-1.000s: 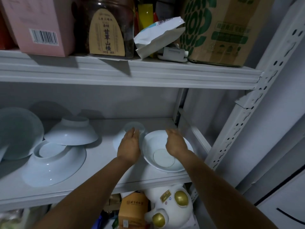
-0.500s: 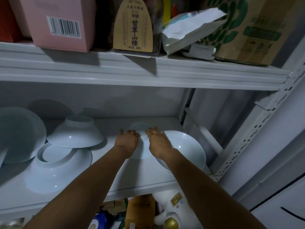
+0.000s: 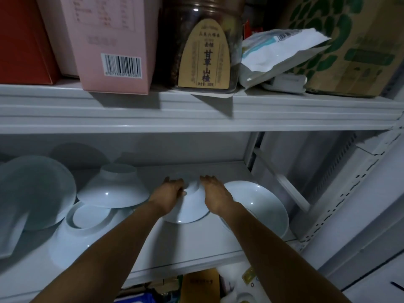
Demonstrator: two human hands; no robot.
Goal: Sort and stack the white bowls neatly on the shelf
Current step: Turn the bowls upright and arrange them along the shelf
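An upside-down white bowl [image 3: 188,212] sits on the middle of the white shelf [image 3: 196,243]. My left hand [image 3: 169,194] grips its left side with curled fingers. My right hand [image 3: 215,194] lies on its right side with the fingers stretched along the bowl. A larger white bowl [image 3: 260,204] stands upright just right of my right wrist. To the left, one inverted white bowl [image 3: 112,189] leans on another inverted, wider one [image 3: 83,235]. A white plate [image 3: 32,191] leans at the far left.
The shelf above [image 3: 196,110] hangs low over the bowls and carries a pink box [image 3: 111,42], a dark jar [image 3: 203,44], a white bag [image 3: 277,55] and a cardboard box [image 3: 349,44]. A perforated metal post [image 3: 341,193] rises at the right. Packages lie on the level below.
My right hand left the upright bowl and moved left onto the inverted bowl. Both hands now sit on that bowl's sides. The view has shifted left and closer.
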